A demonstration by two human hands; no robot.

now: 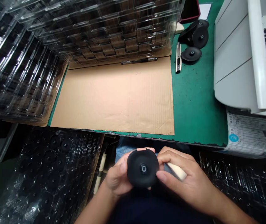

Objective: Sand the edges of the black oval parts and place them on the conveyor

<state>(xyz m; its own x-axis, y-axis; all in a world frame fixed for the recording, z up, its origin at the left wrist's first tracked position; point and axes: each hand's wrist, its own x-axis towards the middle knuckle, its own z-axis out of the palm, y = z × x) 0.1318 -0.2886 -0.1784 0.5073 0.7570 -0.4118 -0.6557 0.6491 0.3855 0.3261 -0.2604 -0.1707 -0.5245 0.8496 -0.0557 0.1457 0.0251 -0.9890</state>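
Observation:
Just below the table edge, my left hand (119,175) grips a round black plastic disc (135,174) by its left side. A raised hub with a small hole sits at the disc's middle, and a notch shows at its top rim. My right hand (189,177) is closed around a small cream-and-grey block-like piece (178,171), whose exact kind I cannot make out. The thumb and fingertips of that hand are at the disc's right rim.
Brown cardboard (114,96) covers part of the green table (196,112). A pen (139,61), a utility knife (178,57) and black discs (191,54) lie behind. Stacked clear trays (100,31) rise at the back. A white bin (238,53) stands right; a disc-filled tray (41,174) is lower left.

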